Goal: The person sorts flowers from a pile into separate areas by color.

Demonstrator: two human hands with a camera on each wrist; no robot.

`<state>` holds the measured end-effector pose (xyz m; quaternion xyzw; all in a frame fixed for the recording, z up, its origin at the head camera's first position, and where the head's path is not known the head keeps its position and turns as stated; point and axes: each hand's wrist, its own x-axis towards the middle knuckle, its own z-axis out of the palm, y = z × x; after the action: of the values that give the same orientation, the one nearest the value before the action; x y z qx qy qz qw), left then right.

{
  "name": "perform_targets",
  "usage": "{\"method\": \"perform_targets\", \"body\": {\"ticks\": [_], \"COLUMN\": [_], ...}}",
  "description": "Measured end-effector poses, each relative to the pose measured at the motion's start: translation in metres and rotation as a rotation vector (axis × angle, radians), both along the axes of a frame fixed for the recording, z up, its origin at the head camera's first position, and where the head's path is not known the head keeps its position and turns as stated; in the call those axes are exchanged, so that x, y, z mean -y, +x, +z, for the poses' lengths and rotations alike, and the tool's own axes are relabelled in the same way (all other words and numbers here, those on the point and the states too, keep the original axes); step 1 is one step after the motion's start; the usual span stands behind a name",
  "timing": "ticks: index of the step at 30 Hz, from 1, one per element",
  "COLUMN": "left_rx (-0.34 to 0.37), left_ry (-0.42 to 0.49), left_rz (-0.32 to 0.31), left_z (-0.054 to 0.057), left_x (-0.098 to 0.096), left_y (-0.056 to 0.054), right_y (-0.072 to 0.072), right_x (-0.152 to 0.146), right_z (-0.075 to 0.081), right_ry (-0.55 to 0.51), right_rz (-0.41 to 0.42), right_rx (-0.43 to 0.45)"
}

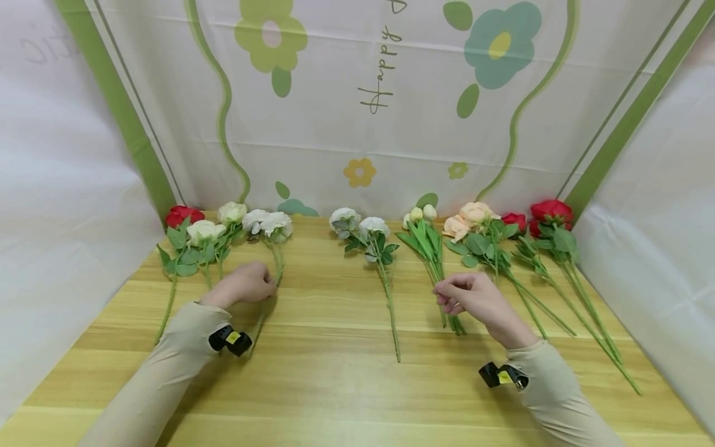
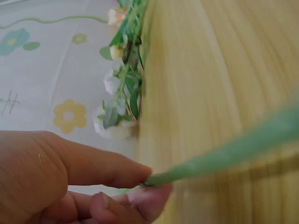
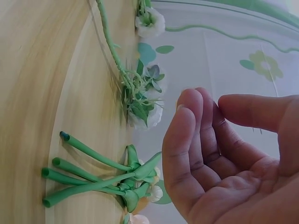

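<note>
My left hand pinches the green stem of a white artificial flower between thumb and fingertips. Its stem runs down past the hand toward the left wrist. My right hand is over the stems of a bunch of white and yellow tulips, fingers loosely curled and holding nothing. In the right wrist view the cut ends of the tulip stems lie beside that hand. Between the hands a white flower spray lies on the wooden table.
Two cream roses and a red rose lie at the left. On the right are peach roses and red roses with long stems. A white cloth printed with flowers hangs behind the table.
</note>
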<state>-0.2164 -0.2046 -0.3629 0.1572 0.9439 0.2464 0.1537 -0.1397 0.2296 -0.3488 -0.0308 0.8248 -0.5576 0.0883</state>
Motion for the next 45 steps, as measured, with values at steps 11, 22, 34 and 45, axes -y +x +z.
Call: {"method": "perform_targets", "body": {"ticks": [11,22,34,45], "left_rx": [-0.082,-0.207,-0.35,-0.326], "left_ry": [0.141,0.353,0.596,0.662], "left_rz": [0.016,-0.037,-0.12,-0.216], "left_z": [0.008,0.014,0.005,-0.002], "left_x": [-0.02,-0.054,-0.097,-0.124], "left_y": [0.009,0.032,0.065,0.089], "right_y": [0.0,0.009,0.029,0.044], "right_x": [0.007,0.023,0.062,0.106], "right_z": [-0.007,-0.004,-0.01,-0.019], "right_ry": [-0.029,-0.038,0.008,-0.027], "right_rz": [0.009,0.06,0.345,0.466], "right_rx": [0.018,0.022,0.015,-0.077]}}
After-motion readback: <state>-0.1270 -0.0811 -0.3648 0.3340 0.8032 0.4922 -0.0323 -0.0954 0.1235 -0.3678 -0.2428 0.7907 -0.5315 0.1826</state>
